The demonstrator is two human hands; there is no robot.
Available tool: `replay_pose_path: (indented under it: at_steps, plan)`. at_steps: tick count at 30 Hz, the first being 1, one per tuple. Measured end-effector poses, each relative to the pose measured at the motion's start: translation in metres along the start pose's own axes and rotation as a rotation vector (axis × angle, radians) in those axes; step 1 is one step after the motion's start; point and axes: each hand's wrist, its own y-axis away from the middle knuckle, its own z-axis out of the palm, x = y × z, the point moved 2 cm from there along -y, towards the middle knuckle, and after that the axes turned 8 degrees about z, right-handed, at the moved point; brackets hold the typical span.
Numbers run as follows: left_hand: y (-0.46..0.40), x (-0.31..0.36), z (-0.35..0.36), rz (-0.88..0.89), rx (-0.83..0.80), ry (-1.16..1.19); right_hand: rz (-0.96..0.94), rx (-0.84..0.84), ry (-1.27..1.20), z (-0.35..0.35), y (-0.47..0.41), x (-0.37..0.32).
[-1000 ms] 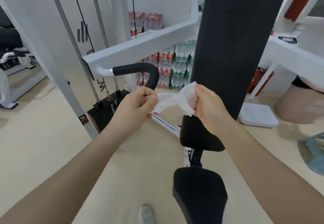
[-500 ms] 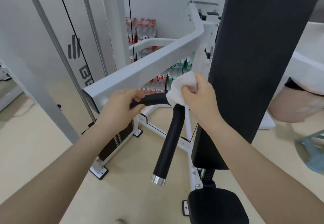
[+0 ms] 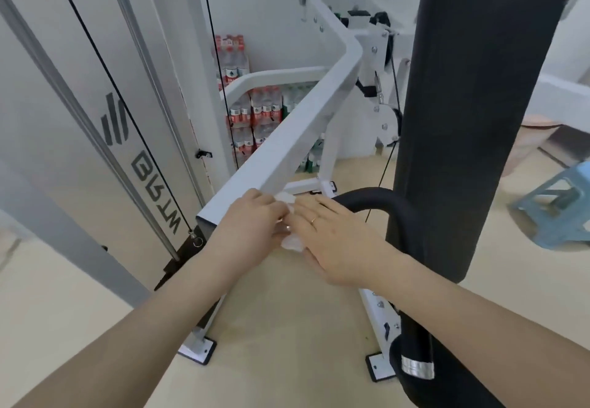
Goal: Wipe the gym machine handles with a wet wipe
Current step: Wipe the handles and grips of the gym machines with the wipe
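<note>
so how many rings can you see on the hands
2. One ring sits on a finger of the right hand; a second ring shows on a finger beside the wet wipe, near the left hand. Others may be hidden.

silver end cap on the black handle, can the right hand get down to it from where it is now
Probably yes. The right hand rests at the top of the black handle, by the wet wipe. The silver end cap hangs low beside the back pad, its near side unblocked.

Stacked bottled-water packs (image 3: 255,110) by the wall, blue plastic stool (image 3: 555,212), apparently, at right
</note>
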Motion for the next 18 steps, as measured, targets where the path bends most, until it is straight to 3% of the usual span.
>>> replay_pose_path:
  at_steps: [4, 8, 12, 14, 18]
  plan:
    - [-0.006, -0.002, 0.002, 0.031, -0.064, -0.061, 0.062, -0.048, 0.011, -0.006, 0.006, 0.002]
    - [-0.007, -0.006, 0.004, 0.032, -0.083, -0.086, 0.310, 0.128, 0.094, -0.021, -0.002, 0.027]
    - [-0.007, -0.007, 0.004, 0.047, -0.058, -0.081, 0.281, -0.145, -0.053, -0.018, -0.016, 0.006]
    - [-0.007, -0.008, 0.004, 0.041, -0.051, -0.075, 0.208, -0.169, -0.111, -0.013, -0.024, -0.007]
    - [-0.005, -0.005, 0.003, 0.042, -0.065, -0.091, 0.237, 0.091, 0.173, -0.015, -0.005, 0.026]
